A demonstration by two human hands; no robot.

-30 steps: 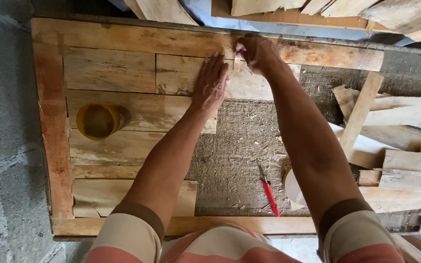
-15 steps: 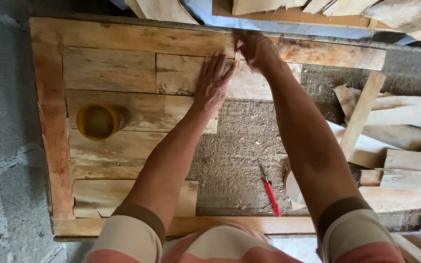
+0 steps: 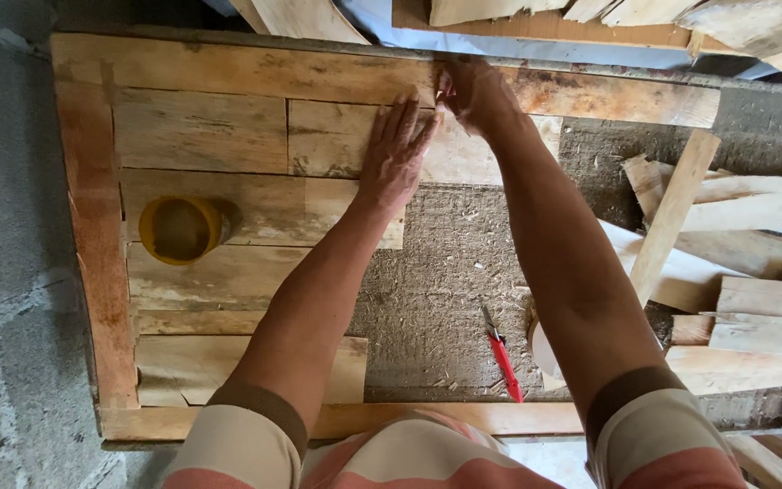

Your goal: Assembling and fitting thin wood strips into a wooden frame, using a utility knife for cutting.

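Observation:
My left hand point(image 3: 397, 154) lies flat, fingers spread, on a short pale plank point(image 3: 481, 154) set inside a wooden frame. Just right of its fingertips, my right hand point(image 3: 477, 95) is curled with fingers closed against the frame's top rail point(image 3: 246, 68), at the seam between rail and plank. Whether it pinches anything small is hidden by the fingers. More worn planks point(image 3: 196, 131) fill the frame's left part in rows.
A yellow round cup point(image 3: 181, 229) sits on the left planks. A red-handled tool point(image 3: 502, 355) lies on the rough matted surface point(image 3: 445, 290) inside the frame. Loose boards point(image 3: 753, 272) pile up at the right; more wood point(image 3: 644, 14) lies beyond the top rail. Grey concrete point(image 3: 2, 272) at left.

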